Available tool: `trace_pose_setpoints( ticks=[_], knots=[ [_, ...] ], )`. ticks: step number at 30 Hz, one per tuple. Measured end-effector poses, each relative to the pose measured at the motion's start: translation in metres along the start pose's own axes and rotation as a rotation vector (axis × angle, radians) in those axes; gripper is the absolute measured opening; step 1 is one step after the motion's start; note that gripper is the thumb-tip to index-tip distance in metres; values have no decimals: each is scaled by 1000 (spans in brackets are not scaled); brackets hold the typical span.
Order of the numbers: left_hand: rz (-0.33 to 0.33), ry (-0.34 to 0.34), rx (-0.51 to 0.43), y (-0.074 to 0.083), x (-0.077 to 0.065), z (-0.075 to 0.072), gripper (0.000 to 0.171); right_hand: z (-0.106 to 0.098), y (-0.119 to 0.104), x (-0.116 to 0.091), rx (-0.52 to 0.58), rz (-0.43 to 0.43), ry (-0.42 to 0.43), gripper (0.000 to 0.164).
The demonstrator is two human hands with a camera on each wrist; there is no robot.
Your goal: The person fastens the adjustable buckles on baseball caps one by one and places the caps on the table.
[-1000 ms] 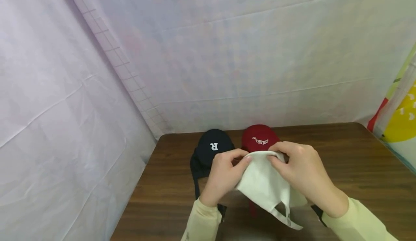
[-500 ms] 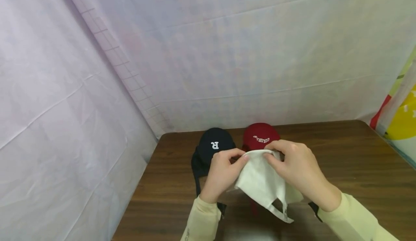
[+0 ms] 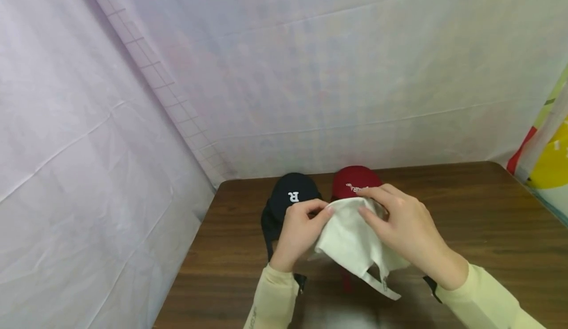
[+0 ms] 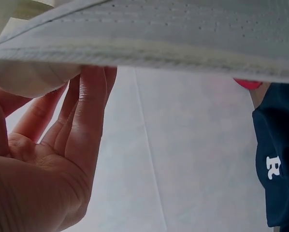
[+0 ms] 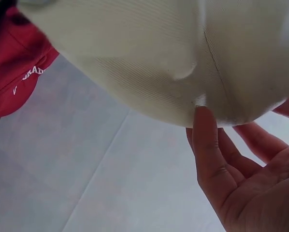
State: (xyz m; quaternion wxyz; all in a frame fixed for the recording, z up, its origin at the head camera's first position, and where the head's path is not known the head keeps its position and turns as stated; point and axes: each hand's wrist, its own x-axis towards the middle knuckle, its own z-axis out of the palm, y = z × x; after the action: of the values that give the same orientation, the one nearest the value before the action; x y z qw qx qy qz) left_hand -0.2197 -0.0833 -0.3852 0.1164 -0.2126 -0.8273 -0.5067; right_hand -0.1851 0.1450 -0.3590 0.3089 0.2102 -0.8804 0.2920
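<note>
A white cap (image 3: 350, 235) is held up over the table between both hands, its back strap and opening hanging toward the lower right. My left hand (image 3: 301, 228) pinches the crown's upper left side between thumb and fingers. On the upper right, my right hand (image 3: 406, 223) pinches the crown in the same manner. In the left wrist view the brim (image 4: 183, 43) crosses above the left hand (image 4: 52, 145). The right wrist view shows the rounded crown (image 5: 159, 63) touching the fingers of the right hand (image 5: 251, 179).
A navy cap (image 3: 290, 191) with a white R lies at the table's back left. Beside it sits a red cap (image 3: 355, 178) with white lettering, partly hidden by the white cap. Brown wooden table (image 3: 479, 220) extends rightward; white sheeting (image 3: 337, 82) hangs behind and at left.
Both hands have shifted slightly up and left in the head view with the white cap between them. More of the red cap's lettering is covered now. The navy cap stays put.
</note>
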Motion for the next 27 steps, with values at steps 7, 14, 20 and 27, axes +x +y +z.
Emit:
trace_pose_setpoints(
  ticks=[7, 14, 20, 27],
  knots=[
    [-2, 13, 46, -2, 3, -1, 12, -5, -2, -2, -6, -45, 37, 34],
    [-14, 4, 59, -4, 6, 1, 11, -9, -6, -7, -19, -66, 54, 37],
    [-36, -1, 48, -5, 10, 1, 12, -14, -10, -9, -42, -106, 76, 36],
    [-42, 0, 67, -7, 15, 1, 13, -16, -14, -13, -57, -114, 71, 27]
  ],
)
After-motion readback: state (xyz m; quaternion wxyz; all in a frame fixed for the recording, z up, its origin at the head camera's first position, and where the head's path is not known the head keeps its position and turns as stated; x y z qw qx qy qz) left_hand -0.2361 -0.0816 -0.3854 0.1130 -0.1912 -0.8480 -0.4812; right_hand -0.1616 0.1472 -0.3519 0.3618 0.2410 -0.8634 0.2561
